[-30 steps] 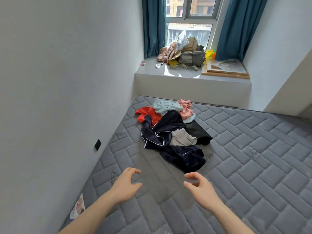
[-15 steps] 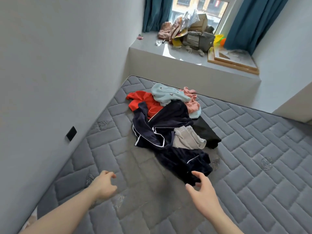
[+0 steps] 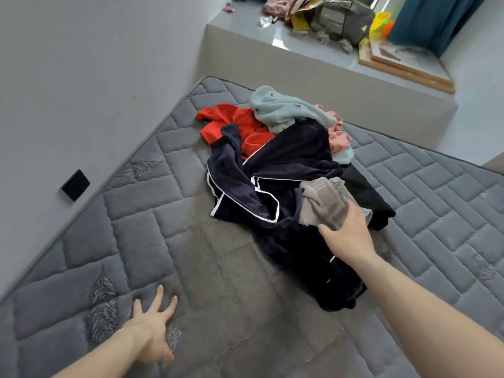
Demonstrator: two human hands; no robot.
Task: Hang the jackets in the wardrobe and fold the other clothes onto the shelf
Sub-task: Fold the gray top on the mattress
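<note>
The right hand [image 3: 347, 236] reaches onto the heap of clothes in the middle of the grey quilted mattress [image 3: 191, 241], its fingers curling over the near edge of a grey-beige garment [image 3: 324, 205] that lies on top of a navy white-piped pyjama set [image 3: 272, 181]. The left hand [image 3: 151, 331] presses flat on the bare mattress near the wall, fingers straight and spread, holding nothing. Farther back in the heap lie a red garment [image 3: 234, 124], a pale blue fleece piece [image 3: 283, 110], a pink item [image 3: 338, 135] and a black one [image 3: 365, 195], all touching or overlapping.
</note>
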